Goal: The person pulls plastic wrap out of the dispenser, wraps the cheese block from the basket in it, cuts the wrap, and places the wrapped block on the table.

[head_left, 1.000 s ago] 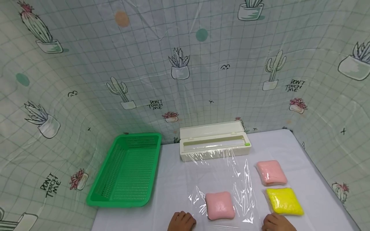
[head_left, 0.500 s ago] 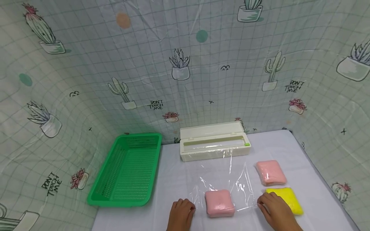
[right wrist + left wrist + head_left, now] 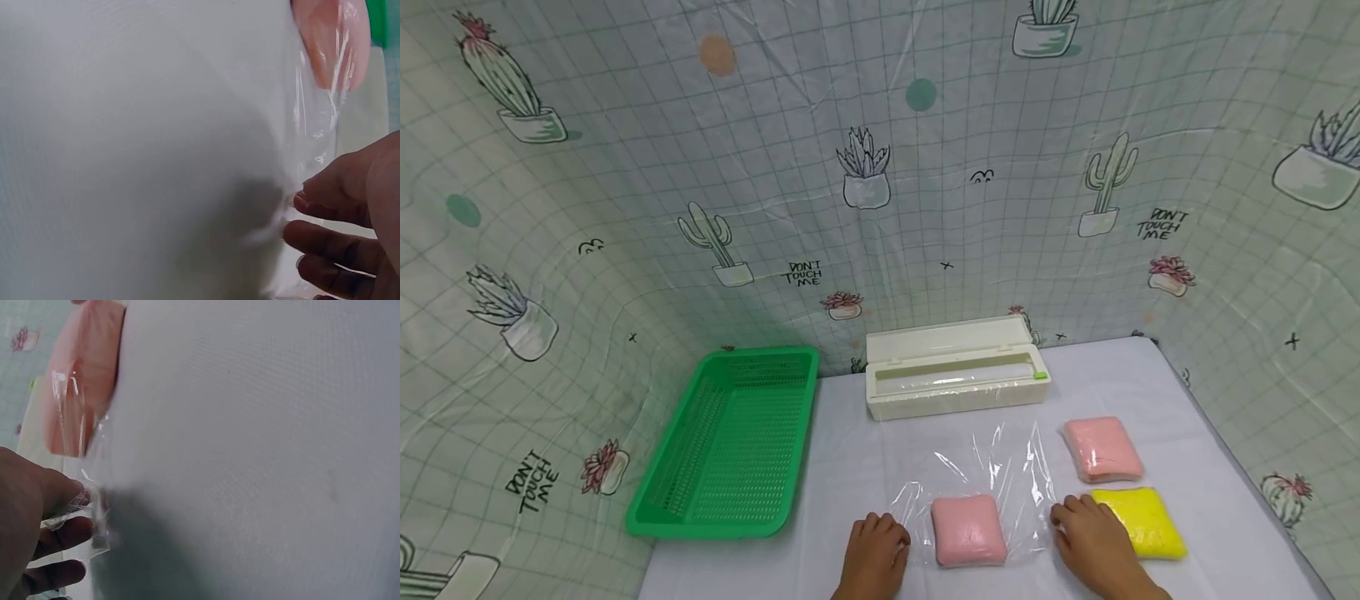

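Note:
A pillow-shaped pink block (image 3: 968, 531) sits near the table's front, with clear plastic wrap (image 3: 1000, 458) spread about it. In both wrist views the wrap passes across the block's face. On the block's left, my left hand (image 3: 874, 554) pinches a gathered edge of the wrap (image 3: 94, 512) between thumb and finger. My right hand (image 3: 1093, 537), on the other side, pinches the opposite edge of the wrap (image 3: 309, 144) with its fingertips. Beside the right hand lies a yellow block (image 3: 1150, 523), partly hidden by it. Behind that is another pink block (image 3: 1103, 448), glossy as if film-covered.
A cream wrap dispenser box (image 3: 958, 397), lid raised, stands at the back with a roll inside and a small green slider (image 3: 1040, 376). To the left lies a green perforated basket (image 3: 722, 467). A cactus-print cloth (image 3: 925, 233) forms walls around the white table (image 3: 842, 467).
The right hand has moved forward and left, drawing in the wrap's right edge. My left hand has edged forward. The wrap's glossy folds have shifted, and fewer show at the dispenser box.

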`<state>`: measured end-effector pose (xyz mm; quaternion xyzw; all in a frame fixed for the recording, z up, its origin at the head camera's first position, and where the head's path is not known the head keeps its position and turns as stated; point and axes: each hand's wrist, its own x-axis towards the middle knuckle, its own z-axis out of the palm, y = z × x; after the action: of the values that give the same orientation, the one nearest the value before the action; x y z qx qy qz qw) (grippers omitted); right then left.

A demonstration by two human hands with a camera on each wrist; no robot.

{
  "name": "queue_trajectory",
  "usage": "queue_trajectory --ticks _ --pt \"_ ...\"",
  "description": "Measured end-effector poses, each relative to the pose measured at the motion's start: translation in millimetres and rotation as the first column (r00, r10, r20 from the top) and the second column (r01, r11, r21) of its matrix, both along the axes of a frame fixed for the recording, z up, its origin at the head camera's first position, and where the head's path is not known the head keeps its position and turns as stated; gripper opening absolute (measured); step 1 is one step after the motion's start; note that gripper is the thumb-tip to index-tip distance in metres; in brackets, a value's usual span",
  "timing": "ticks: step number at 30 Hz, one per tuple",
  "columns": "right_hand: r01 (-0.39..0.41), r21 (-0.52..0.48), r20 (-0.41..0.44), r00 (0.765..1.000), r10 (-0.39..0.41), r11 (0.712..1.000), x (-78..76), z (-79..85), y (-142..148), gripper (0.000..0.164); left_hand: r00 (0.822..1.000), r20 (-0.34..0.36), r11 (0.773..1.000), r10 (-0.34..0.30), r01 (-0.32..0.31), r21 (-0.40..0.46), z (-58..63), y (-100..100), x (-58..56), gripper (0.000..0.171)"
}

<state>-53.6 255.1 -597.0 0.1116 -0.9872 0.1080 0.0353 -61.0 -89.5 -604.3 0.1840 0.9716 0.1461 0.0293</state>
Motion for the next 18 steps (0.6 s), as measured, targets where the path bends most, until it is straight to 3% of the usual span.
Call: queue_trajectory --ticks 3,5,8,10,12,14,16,17,18 --pt "0.012 0.03 -0.004 1.0 -0.012 0.999 3.7 6.4 0.7 0.02 0.999 -0.014 0.999 0.033 -0.032 0.011 4.7 -1.0 3.0 0.009" --pt "0.001 0.027 -0.027 1.0 -0.001 1.0 7.2 11.3 -1.4 0.024 0.996 -0.075 0.998 0.042 -0.039 0.047 7.7 -1.4 6.9 0.012" --pt "-0.085 -0.013 -0.128 0.988 0.082 0.996 12.8 15.7 -9.3 0.029 0.966 -0.258 0.993 0.004 0.027 0.115 10.3 1.3 10.9 0.018" --pt "-0.209 -0.054 -0.244 0.951 0.19 0.976 15.1 13.7 -17.2 0.034 0.923 -0.38 0.989 -0.055 0.102 0.104 12.0 6.6 11.8 0.021" --pt "-0.335 -0.065 -0.368 0.884 0.29 0.94 15.8 7.0 -26.0 0.023 0.885 -0.447 0.985 -0.129 0.165 0.041 13.1 15.3 12.2 0.022" --pt "-0.428 -0.057 -0.464 0.811 0.355 0.902 14.6 -2.4 -34.8 0.011 0.866 -0.456 0.978 -0.207 0.201 -0.061 13.1 25.6 13.1 0.024" --pt "-0.461 -0.054 -0.492 0.784 0.378 0.886 13.5 -10.0 -42.5 0.015 0.856 -0.446 0.964 -0.263 0.218 -0.15 10.8 35.4 14.1 0.027" --pt "-0.465 -0.052 -0.498 0.779 0.381 0.884 12.9 -13.2 -45.7 0.025 0.85 -0.443 0.957 -0.284 0.22 -0.19 9.4 39.3 14.2 0.029" --pt "-0.464 -0.055 -0.493 0.783 0.38 0.884 12.7 -15.6 -48.3 0.024 0.847 -0.44 0.95 -0.297 0.217 -0.225 7.9 42.6 14.3 0.031"
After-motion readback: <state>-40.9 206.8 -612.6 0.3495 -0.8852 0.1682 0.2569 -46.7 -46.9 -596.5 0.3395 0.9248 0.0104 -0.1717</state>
